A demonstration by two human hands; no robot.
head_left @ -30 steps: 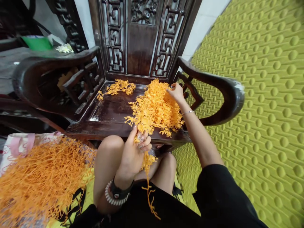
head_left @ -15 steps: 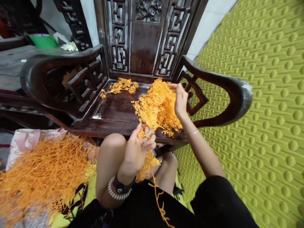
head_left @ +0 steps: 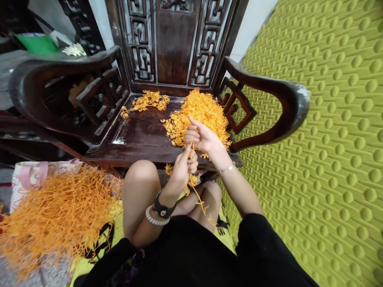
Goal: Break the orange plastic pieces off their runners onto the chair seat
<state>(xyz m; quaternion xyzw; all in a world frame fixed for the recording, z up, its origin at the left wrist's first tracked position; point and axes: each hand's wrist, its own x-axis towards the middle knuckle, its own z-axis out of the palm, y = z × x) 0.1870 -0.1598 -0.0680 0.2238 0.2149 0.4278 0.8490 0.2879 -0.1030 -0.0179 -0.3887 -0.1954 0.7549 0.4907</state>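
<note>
My left hand (head_left: 182,171) pinches a thin orange strand (head_left: 198,196) that hangs down over my knees. My right hand (head_left: 203,137) meets it just above, fingers curled on the top of the same strand. Both hands hover at the front edge of a dark carved wooden chair seat (head_left: 140,137). Behind the hands lies a heap of orange strands (head_left: 199,113) on the seat's right side. A smaller clump of strands (head_left: 146,101) rests at the seat's back left.
A big loose pile of longer orange strands (head_left: 56,215) spreads on the floor at my left, over a pink-patterned bag (head_left: 28,175). A green bumpy mat (head_left: 329,159) covers the floor at right. The chair's curved armrests (head_left: 269,89) flank the seat. A green container (head_left: 37,43) sits far left.
My right hand came back from the far side of the heap to meet my left hand at the seat's front edge. The bunch under my left hand has shrunk to a single dangling strand.
</note>
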